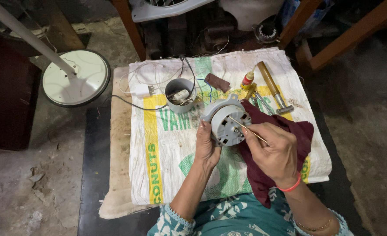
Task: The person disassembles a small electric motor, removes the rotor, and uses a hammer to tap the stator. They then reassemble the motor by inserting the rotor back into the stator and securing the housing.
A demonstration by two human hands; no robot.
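Observation:
My left hand (206, 146) grips the left side of a grey round fan motor (227, 120) and holds it tilted up above a white woven sack (167, 153). My right hand (275, 152) pinches a thin stick (246, 127) whose tip touches the motor's face near the shaft. A dark maroon cloth (263, 175) lies under my right hand and wrist, draped across the sack.
A grey cup with wires (180, 95), a white plug (142, 91), a brown block (217, 82), a small glue bottle (247, 80), a hammer (274, 87) and pliers (260, 102) lie on the sack. A fan stand base (76, 78) sits at left, wooden legs behind.

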